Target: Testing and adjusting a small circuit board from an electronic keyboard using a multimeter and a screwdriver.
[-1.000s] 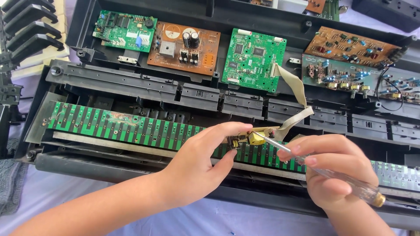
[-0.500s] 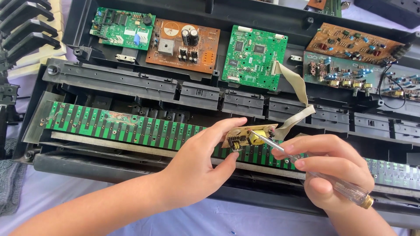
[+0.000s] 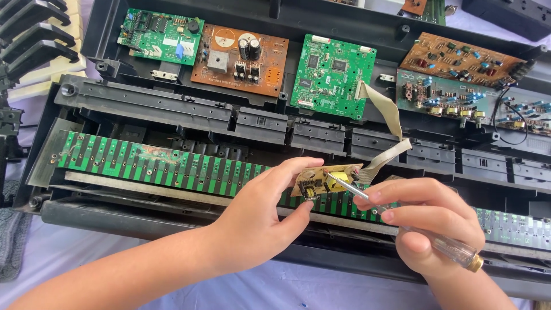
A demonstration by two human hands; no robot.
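While the left hand [image 3: 252,227] pinches a small tan circuit board [image 3: 321,179] above the long green contact strip [image 3: 172,166], the right hand [image 3: 427,227] grips a clear-handled screwdriver [image 3: 413,229], tip on board; black keyboard casing [image 3: 172,106] already opened, board unfinished.

Black opened keyboard casing [image 3: 172,109]. Long green contact strip [image 3: 149,163], left to right, near side. Far row, from left: green circuit board [image 3: 158,37]; brown power board [image 3: 241,57] with black capacitors; green square board [image 3: 333,74]; brown board [image 3: 459,57], far right. Black keys [image 3: 31,28], far left corner.
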